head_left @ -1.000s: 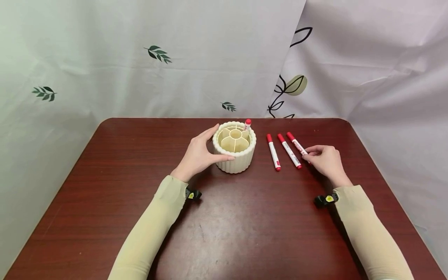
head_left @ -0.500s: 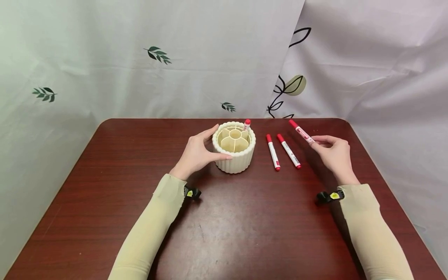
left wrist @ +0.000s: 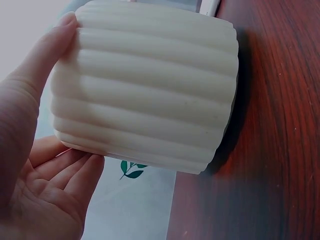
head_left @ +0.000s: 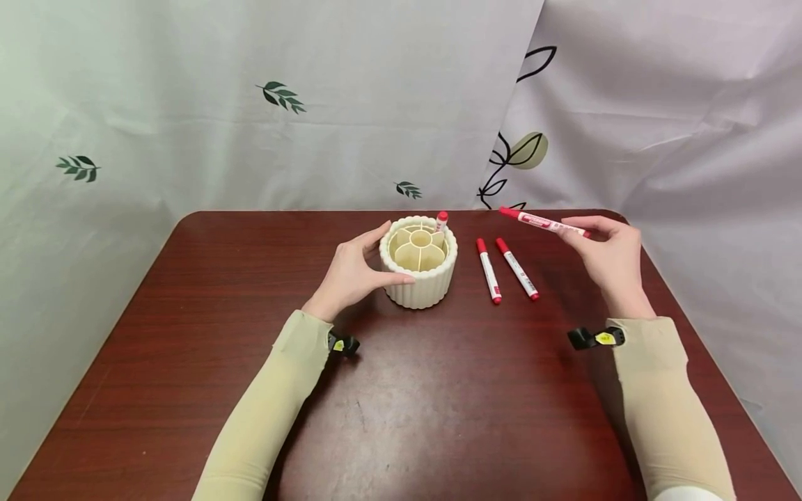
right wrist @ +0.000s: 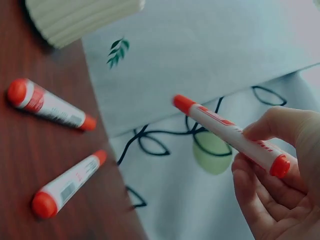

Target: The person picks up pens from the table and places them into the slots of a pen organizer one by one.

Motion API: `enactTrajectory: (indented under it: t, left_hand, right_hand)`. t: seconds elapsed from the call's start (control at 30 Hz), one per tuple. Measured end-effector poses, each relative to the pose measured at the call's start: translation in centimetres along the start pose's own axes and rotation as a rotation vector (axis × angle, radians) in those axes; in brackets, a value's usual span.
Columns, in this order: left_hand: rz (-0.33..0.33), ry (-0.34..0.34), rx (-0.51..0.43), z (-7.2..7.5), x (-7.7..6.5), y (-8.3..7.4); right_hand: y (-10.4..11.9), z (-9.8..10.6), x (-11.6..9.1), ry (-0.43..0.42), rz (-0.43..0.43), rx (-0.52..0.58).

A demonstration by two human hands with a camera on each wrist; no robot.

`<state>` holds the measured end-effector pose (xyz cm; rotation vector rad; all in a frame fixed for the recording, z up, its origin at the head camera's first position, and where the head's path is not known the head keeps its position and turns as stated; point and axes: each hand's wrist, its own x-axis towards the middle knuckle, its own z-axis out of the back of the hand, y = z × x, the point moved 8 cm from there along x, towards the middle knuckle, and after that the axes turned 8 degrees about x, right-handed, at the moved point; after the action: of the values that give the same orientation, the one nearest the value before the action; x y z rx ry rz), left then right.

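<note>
My left hand (head_left: 351, 273) holds the side of a cream, ribbed pen holder (head_left: 418, 287), thumb at the front and fingers behind. Round compartments divide its inside, and a red-capped marker (head_left: 441, 221) stands in the back right one. In the left wrist view the thumb and fingertips lie against the ribbed wall (left wrist: 150, 90). My right hand (head_left: 610, 261) pinches a red and white marker (head_left: 544, 223) near its end, raised off the table with its red cap pointing left. The right wrist view shows thumb and fingers gripping this marker (right wrist: 235, 132).
Two more red and white markers, one nearer the holder (head_left: 489, 271) and one to its right (head_left: 517, 269), lie on the dark red wooden table (head_left: 438, 410). Behind the table hangs a pale curtain (head_left: 351, 125) with leaf prints. Each wrist wears a black camera strap.
My right hand has picked the rightmost marker up off the table, moved it up and right, and turned it closer to level. The left hand has stayed on the pen holder.
</note>
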<state>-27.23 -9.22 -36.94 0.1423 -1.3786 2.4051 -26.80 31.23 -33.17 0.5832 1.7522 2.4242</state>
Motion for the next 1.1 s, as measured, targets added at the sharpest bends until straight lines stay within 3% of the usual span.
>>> enactTrajectory:
  t: [0.13, 0.37, 0.53, 0.9, 1.1]
  left_hand:
    - [0.0, 0.001, -0.002, 0.0, 0.0, 0.0]
    - [0.013, 0.003, -0.001, 0.1, 0.0, 0.1]
    - [0.017, 0.009, 0.0, 0.0, 0.0, 0.1]
    - [0.019, 0.013, -0.011, 0.0, 0.0, 0.0]
    - [0.011, 0.007, -0.025, 0.0, 0.0, -0.1]
  right_hand:
    - [1.1, -0.4, 0.2, -0.001, 0.016, 0.082]
    - [3.7, -2.2, 0.0, 0.06, 0.055, 0.498]
    - [5.6, -3.4, -0.3, 0.077, 0.099, 0.653]
    - [8.0, -5.6, -1.0, 0.123, 0.164, 0.787]
    - [8.5, -6.5, -1.6, 0.165, 0.175, 0.763]
